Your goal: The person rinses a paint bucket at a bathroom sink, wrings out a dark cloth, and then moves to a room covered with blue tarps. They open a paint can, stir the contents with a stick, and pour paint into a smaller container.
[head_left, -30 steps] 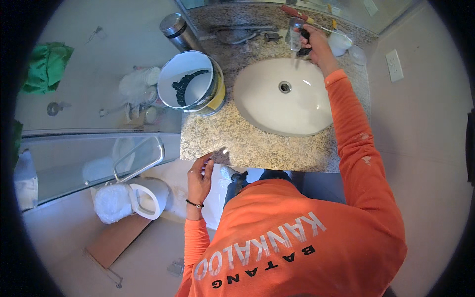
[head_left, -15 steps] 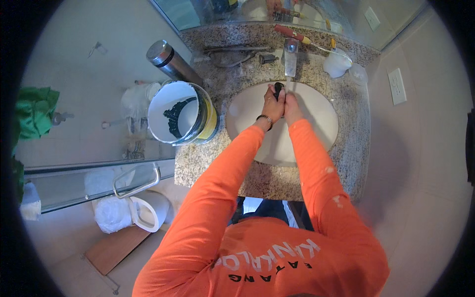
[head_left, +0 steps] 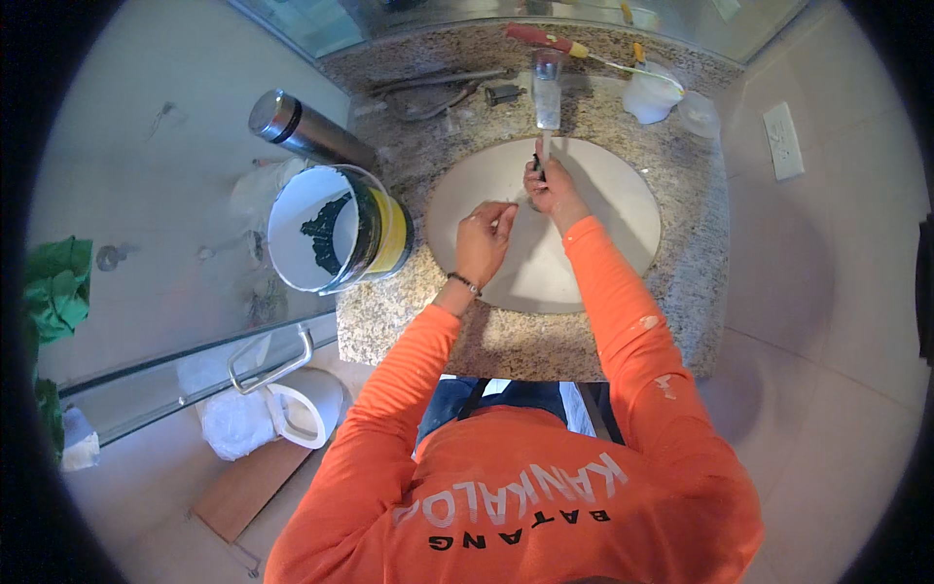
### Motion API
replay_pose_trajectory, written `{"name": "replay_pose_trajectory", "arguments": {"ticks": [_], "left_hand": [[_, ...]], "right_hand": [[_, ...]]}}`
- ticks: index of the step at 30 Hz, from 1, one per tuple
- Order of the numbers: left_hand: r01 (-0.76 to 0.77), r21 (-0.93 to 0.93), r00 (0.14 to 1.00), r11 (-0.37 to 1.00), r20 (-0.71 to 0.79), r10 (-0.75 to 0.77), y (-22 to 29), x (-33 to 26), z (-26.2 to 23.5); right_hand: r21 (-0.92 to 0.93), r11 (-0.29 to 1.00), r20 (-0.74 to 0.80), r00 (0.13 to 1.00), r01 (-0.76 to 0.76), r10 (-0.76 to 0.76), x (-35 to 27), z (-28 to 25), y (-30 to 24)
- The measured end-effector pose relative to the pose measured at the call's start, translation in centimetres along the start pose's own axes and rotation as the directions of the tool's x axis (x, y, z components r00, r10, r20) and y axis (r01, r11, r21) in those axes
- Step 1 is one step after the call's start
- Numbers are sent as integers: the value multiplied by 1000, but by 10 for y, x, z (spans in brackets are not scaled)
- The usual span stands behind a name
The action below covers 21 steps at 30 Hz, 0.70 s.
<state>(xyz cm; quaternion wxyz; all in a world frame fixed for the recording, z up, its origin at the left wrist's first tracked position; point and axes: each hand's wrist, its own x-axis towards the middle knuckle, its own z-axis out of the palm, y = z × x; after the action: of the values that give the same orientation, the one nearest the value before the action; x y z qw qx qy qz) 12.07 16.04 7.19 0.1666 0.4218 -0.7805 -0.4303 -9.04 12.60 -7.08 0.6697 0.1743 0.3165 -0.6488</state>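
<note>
A bathroom, probably mid-repair: an oval white sink (head_left: 584, 234) set in a speckled granite countertop (head_left: 545, 341) under a mirror (head_left: 409, 15), a glass shower door (head_left: 175, 375) alongside, and a screwdriver (head_left: 540, 39) and bucket (head_left: 336, 229) on the counter.

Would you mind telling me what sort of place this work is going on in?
Most likely a bathroom under repair or fit-out: an oval white sink set in a speckled granite counter, a faucet behind it, and tools such as a red-handled screwdriver lying by a mirror.
</note>
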Motion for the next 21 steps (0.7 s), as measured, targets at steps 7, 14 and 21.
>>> {"name": "replay_pose_trajectory", "arguments": {"ticks": [7,14,21], "left_hand": [[-125,268,924,955,-320,210,-21,-84,-49],[121,560,651,820,-668,360,9,-172,-165],[137,-723,696,678,-417,-585,-25,-133,-214]], "right_hand": [[-451,875,-293,897,174,-329,-23,27,12],[-529,823,-135,936,209,-324,-30,24,0],[-390,855,-127,900,342,-417,-8,-10,-7]]}}
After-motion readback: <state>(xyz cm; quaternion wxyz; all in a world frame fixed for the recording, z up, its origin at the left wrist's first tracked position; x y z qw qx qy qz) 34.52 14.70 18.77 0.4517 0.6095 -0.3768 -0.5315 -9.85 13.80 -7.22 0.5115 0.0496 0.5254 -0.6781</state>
